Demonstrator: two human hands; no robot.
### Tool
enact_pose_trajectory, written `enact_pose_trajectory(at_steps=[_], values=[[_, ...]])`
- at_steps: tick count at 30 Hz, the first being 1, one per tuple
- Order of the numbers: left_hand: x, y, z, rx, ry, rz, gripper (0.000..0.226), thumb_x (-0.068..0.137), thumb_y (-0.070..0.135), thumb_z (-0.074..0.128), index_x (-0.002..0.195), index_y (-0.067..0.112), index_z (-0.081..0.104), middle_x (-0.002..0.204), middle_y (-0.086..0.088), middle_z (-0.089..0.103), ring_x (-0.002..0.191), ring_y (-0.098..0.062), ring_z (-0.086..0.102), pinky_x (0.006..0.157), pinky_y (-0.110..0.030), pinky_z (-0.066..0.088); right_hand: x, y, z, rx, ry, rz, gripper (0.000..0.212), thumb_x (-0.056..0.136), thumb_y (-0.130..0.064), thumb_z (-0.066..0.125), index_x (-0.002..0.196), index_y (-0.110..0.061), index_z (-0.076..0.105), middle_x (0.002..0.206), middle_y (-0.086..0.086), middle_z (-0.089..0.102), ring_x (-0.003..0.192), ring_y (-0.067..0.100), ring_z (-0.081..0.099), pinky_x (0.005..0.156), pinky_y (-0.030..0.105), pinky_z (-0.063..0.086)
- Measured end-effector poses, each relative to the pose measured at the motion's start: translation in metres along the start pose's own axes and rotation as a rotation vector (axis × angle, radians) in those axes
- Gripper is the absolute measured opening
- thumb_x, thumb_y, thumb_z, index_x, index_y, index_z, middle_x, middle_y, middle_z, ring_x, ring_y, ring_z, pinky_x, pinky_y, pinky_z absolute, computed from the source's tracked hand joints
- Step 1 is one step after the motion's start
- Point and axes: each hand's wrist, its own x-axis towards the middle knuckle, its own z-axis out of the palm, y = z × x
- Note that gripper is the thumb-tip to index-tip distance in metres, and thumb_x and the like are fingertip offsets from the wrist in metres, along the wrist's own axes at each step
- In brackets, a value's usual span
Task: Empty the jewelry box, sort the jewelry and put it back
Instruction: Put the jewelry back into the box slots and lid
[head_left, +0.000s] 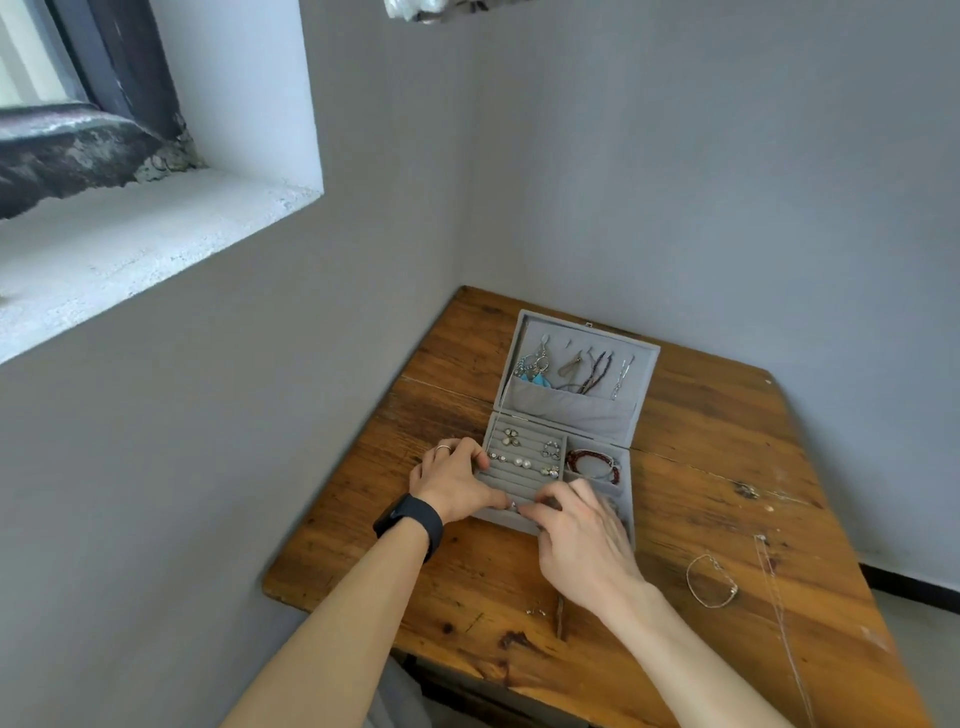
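Here we look down on a worn wooden bench (727, 457) pushed into a corner of grey walls (675, 182), with a deep white window recess (156, 223) up on the left. Loose on the bench, right of our arms, lie a thin wire bracelet (711, 582) and, further right, a fine chain (779, 618) running toward the near edge; a tiny piece (535, 612) between our forearms is too small to name. Our right hand (582, 535) hides the box's near right compartment and part of the front ring rows. The jewelry box (501, 519) sits toward the far left of the bench, open, its lid (641, 358) tilted back. It is lined in grey: the lid carries hanging earrings, one turquoise (543, 380), and a dark beaded strand (597, 366) above a pocket (571, 410). The left half of the base is ring rolls holding pearl studs (519, 461), and a red bead bracelet (592, 462) coils in the far right compartment. Our left hand (457, 480), a black watch (410, 522) on its wrist, grips the box's left wall with curled fingers. The right hand's fingers bend down to the front row beside a small silvery piece (513, 505); we cannot tell whether they pinch it.
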Motion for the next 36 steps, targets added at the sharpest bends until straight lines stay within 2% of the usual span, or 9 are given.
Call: enact_pose_trajectory(at_steps=[3,6,11,15,18,20,23,30,36], values=[[-0.001,-0.001,-0.002,0.014,0.005,0.019,0.047,0.062,0.054,0.082,0.090,0.041,0.047,0.138,0.006,0.040,0.133,-0.022,0.034,0.102,-0.039,0.029,-0.006,0.001,-0.002,0.032,0.033,0.004,0.043,0.091,-0.013,0.055,0.131,-0.028,0.064,0.126,-0.006,0.056,0.120,0.018,0.045,0.097,0.040,0.047],[-0.001,-0.003,-0.005,0.026,0.009,0.051,0.042,0.065,0.059,0.081,0.087,0.042,0.049,0.133,0.008,0.045,0.128,-0.020,0.040,0.104,-0.040,0.034,-0.019,0.005,-0.002,0.122,0.107,0.060,0.039,0.091,-0.014,0.057,0.127,-0.028,0.066,0.123,-0.012,0.057,0.117,0.013,0.047,0.095,0.035,0.049],[0.003,-0.011,-0.011,-0.158,0.019,0.088,0.033,0.072,0.041,0.085,0.094,0.038,0.061,0.123,0.009,0.056,0.119,-0.016,0.048,0.102,-0.041,0.041,-0.050,0.025,0.006,0.260,0.308,0.258,0.031,0.087,-0.015,0.068,0.116,-0.026,0.070,0.118,-0.015,0.059,0.111,0.008,0.051,0.091,0.024,0.047],[0.008,-0.006,-0.018,-0.356,0.055,0.061,0.032,0.081,0.030,0.081,0.106,0.028,0.061,0.113,0.017,0.060,0.114,-0.007,0.054,0.080,-0.017,0.040,-0.065,0.039,0.018,0.329,0.358,0.404,0.034,0.092,-0.026,0.068,0.125,-0.022,0.065,0.131,-0.011,0.055,0.122,0.008,0.045,0.099,0.029,0.046],[0.015,-0.002,-0.018,-0.359,0.054,0.027,0.045,0.088,0.024,0.076,0.128,0.024,0.055,0.121,0.008,0.063,0.109,-0.010,0.058,0.081,-0.019,0.044,-0.070,0.045,0.026,0.439,0.331,0.460,0.045,0.097,-0.028,0.061,0.140,-0.020,0.054,0.144,-0.012,0.047,0.132,0.007,0.045,0.106,0.022,0.036],[0.018,0.001,-0.015,-0.283,0.056,0.021,0.053,0.091,0.021,0.072,0.140,0.019,0.051,0.126,0.002,0.064,0.107,-0.009,0.057,0.089,-0.023,0.045,-0.073,0.045,0.032,0.466,0.333,0.460,0.053,0.095,-0.023,0.064,0.146,-0.018,0.049,0.147,-0.008,0.049,0.134,0.010,0.047,0.109,0.023,0.035],[0.022,0.003,-0.010,-0.186,0.091,0.037,0.042,0.092,0.019,0.071,0.133,0.018,0.061,0.126,0.001,0.068,0.103,-0.010,0.060,0.096,-0.032,0.052,-0.075,0.044,0.037,0.463,0.345,0.450,0.060,0.094,-0.024,0.067,0.149,-0.016,0.045,0.146,-0.004,0.051,0.133,0.012,0.049,0.108,0.025,0.038],[0.029,-0.005,-0.021,0.015,0.190,0.006,0.040,0.096,0.021,0.061,0.136,0.020,0.061,0.128,-0.003,0.067,0.114,-0.023,0.063,0.085,-0.025,0.047,-0.063,0.038,0.037,0.349,0.327,0.347,0.049,0.101,-0.029,0.055,0.148,-0.020,0.047,0.147,-0.008,0.052,0.134,0.008,0.048,0.103,0.034,0.046],[0.021,-0.016,-0.032,0.016,0.185,0.007,0.040,0.097,0.021,0.063,0.137,0.016,0.060,0.131,-0.005,0.065,0.117,-0.024,0.060,0.096,-0.031,0.047,-0.058,0.032,0.035,0.399,0.277,0.332,0.047,0.103,-0.030,0.049,0.149,-0.025,0.044,0.150,-0.011,0.048,0.137,0.006,0.043,0.109,0.033,0.041]])
